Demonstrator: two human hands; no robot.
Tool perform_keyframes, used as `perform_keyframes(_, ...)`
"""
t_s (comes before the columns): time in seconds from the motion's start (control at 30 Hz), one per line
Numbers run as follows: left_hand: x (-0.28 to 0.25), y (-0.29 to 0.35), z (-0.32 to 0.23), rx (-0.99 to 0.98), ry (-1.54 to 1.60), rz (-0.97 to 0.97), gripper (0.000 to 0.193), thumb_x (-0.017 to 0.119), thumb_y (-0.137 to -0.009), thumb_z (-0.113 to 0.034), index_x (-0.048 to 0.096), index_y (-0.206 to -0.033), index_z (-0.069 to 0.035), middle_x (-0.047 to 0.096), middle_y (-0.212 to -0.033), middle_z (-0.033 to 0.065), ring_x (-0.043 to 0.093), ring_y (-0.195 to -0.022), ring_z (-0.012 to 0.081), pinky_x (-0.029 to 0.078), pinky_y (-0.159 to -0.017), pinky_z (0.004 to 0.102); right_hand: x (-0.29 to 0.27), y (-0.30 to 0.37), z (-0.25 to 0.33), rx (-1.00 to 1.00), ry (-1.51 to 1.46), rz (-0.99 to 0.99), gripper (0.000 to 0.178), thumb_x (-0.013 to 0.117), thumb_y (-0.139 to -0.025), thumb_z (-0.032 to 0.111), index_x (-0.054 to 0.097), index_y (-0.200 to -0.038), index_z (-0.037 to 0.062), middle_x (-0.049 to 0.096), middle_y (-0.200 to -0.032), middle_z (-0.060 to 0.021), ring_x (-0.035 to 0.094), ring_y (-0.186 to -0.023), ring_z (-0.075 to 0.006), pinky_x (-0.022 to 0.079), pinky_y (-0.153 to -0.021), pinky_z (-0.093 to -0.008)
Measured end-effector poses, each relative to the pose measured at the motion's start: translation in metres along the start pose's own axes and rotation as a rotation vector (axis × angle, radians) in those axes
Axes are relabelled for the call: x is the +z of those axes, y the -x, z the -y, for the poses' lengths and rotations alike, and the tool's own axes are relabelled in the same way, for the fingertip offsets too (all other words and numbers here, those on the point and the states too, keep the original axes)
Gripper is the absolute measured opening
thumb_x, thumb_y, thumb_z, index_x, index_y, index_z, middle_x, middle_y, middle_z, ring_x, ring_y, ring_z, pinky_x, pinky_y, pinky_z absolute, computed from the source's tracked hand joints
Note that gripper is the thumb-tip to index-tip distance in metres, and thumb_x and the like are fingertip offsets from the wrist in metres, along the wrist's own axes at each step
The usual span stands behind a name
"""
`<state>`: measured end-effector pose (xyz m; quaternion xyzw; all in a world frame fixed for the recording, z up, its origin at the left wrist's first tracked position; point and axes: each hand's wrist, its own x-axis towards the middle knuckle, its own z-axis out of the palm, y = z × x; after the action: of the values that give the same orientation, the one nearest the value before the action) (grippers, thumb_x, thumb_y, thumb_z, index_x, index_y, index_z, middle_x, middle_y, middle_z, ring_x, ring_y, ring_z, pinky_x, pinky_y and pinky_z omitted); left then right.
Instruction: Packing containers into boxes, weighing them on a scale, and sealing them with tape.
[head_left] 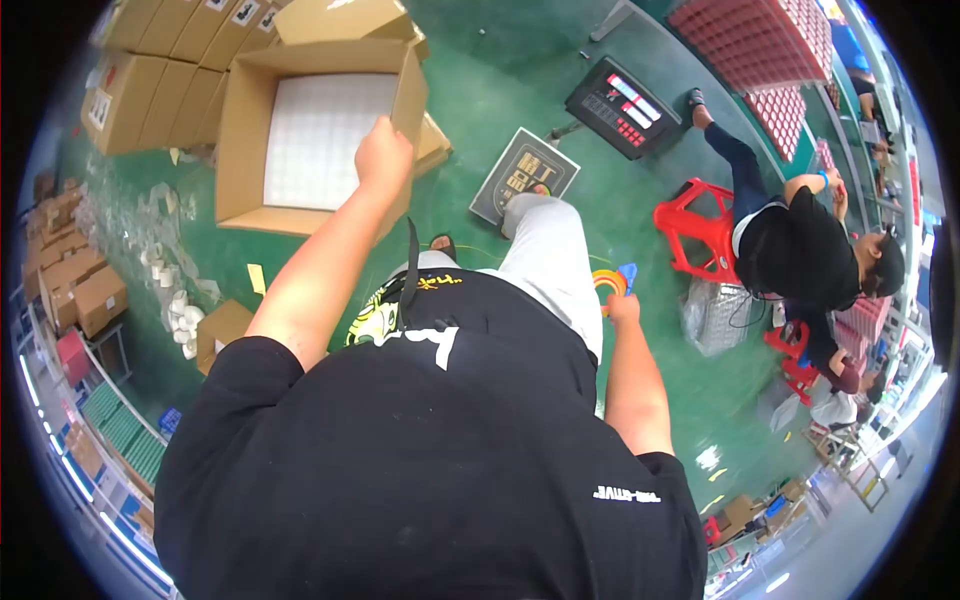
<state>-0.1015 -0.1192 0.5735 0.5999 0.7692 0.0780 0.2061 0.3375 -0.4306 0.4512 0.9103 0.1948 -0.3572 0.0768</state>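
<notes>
A large open cardboard box (pixel 245 135) stands at the upper left, with white sheet-like packing (pixel 318 140) inside it. My left hand (pixel 385 155) is closed at the box's right wall, its fingers wrapped over the edge and partly hidden. By my right thigh, my right hand (pixel 625 308) grips a tape dispenser (pixel 612 282) with a blue part and a roll of orange-yellow tape.
Stacked cartons (pixel 150 100) stand behind and left of the box. A platform scale (pixel 510 180) with a black display (pixel 622 105) lies ahead by my foot. At right, a person in black (pixel 800 245) sits near a red stool (pixel 700 230). Clear plastic wrap (pixel 130 225) litters the left floor.
</notes>
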Motion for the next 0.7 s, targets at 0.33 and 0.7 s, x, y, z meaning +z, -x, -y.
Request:
perform_keyframes(0.33,0.007,0.013,0.029,0.113,0.514,0.144,0.042,0.053,-0.079,-0.028,0.054,-0.113,-0.003,0.061,-0.103,0.0208,0.058,-0.098,0.0351,0.045,-0.085,0.0406,0.175,-0.016,-0.223,-0.089,-0.157,-0.012,0.052,0.058,-0.074,0.046,0.061,-0.093,-0.0019,0.063,-0.095,-0.0252,0.060,-0.093,-0.0402,0.047,-0.081,-0.0449)
perform_keyframes(0.7,-0.021,0.075,0.079,0.101,0.206,0.325,0.038,0.051,-0.080,-0.029,0.059,-0.105,-0.002,0.063,-0.099,0.0201,0.060,-0.095,0.0336,0.046,-0.082,0.0417,0.084,0.123,-0.099,0.092,-0.159,-0.118,0.039,0.063,-0.066,0.021,0.061,-0.099,-0.0005,0.064,-0.098,-0.0193,0.062,-0.092,-0.0316,0.047,-0.081,-0.0371)
